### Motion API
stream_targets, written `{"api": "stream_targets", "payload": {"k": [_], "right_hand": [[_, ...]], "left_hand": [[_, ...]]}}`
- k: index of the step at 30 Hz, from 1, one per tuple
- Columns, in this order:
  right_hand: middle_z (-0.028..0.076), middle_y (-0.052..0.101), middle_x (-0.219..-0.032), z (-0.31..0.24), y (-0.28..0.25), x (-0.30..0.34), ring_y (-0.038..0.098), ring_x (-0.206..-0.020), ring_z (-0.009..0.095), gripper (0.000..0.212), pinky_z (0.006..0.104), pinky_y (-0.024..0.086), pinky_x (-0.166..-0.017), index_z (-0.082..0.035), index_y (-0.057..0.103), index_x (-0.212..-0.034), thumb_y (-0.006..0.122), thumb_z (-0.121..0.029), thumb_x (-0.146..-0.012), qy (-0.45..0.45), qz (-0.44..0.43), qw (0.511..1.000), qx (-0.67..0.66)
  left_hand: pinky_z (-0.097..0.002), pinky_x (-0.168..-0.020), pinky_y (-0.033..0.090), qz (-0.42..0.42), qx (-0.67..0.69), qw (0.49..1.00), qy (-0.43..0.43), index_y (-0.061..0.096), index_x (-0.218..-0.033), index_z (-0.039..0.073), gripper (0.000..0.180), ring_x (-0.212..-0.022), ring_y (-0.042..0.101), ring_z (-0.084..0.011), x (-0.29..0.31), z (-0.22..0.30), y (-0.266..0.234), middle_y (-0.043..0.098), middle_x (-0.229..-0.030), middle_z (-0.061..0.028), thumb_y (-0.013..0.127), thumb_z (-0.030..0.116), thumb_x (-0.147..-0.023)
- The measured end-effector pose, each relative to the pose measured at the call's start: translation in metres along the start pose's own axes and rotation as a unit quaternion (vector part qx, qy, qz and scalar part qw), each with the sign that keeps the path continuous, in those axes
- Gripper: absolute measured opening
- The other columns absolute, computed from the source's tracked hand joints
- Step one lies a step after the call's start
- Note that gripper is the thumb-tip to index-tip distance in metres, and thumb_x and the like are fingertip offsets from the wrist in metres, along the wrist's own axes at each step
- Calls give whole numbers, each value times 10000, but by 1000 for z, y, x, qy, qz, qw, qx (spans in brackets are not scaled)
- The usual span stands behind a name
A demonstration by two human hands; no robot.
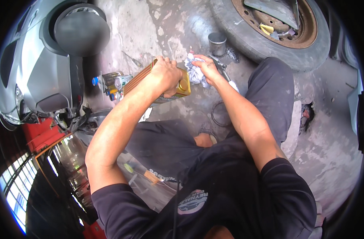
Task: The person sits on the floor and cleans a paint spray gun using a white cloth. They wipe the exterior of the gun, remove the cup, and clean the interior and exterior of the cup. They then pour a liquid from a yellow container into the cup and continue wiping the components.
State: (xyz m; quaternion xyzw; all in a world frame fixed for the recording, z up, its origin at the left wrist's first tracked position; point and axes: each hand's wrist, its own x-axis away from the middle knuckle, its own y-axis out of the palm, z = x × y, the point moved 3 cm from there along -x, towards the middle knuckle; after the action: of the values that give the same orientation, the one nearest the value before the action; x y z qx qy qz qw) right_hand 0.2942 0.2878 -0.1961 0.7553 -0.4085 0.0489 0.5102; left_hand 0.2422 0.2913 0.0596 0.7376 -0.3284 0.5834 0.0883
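Observation:
My left hand point(166, 75) wraps over a rectangular metal can point(140, 79) with brown stripes. The can is tipped on its side, its gold capped end pointing toward the right hand. Bunched in the fingers of my right hand point(208, 67) is a crumpled white rag point(195, 72), a short gap from the can's end. Just beyond my right wrist lies what looks like a spray gun point(221, 68), partly covered by that hand. A grey metal cup point(217, 44) stands on the floor behind it.
A tire on a rusty wheel point(265, 36) lies at the far right, scraps on its rim. Several cans and bottles point(115, 81) cluster left of the metal can. A silver car point(54, 79) fills the left side. My bent legs point(269, 87) frame the stained concrete floor point(170, 24).

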Motion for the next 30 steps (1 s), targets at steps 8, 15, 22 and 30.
{"api": "stream_targets", "payload": {"k": [8, 15, 22, 30], "right_hand": [[87, 707, -1195, -2, 17, 4, 641, -1088, 188, 435, 324, 504, -963, 7, 683, -1285, 769, -19, -860, 11, -55, 998, -8], [76, 740, -1043, -49, 11, 8, 688, -952, 174, 334, 304, 543, -867, -2, 722, -1183, 703, -88, -861, -96, 6, 993, 71], [232, 719, -1240, -139, -31, -2, 700, -1154, 367, 536, 435, 532, -1005, -149, 699, -1348, 724, -218, -817, -164, 171, 712, 661], [204, 694, -1298, -136, -44, -4, 657, -1216, 385, 519, 476, 518, -1043, -159, 682, -1365, 684, -145, -846, -165, 103, 585, 787]], "left_hand": [[-517, -1063, 442, 182, 44, 982, 24, 665, -1404, 345, 759, -1292, 562, -358, 3, -19, 66, 588, -1361, -140, 868, 269, -676], [-481, -1049, 452, 285, 212, 934, -47, 597, -1481, 348, 884, -1272, 557, -390, 26, -62, 144, 521, -1460, -213, 887, 215, -657], [-520, -1142, 400, 366, 393, 820, -195, 458, -1573, 381, 1044, -1349, 501, -457, 33, -82, 278, 452, -1529, -272, 909, 250, -640], [-509, -1184, 388, 376, 562, 664, -318, 436, -1590, 234, 1070, -1419, 442, -454, 13, -52, 364, 441, -1535, -292, 923, 222, -638]]}}
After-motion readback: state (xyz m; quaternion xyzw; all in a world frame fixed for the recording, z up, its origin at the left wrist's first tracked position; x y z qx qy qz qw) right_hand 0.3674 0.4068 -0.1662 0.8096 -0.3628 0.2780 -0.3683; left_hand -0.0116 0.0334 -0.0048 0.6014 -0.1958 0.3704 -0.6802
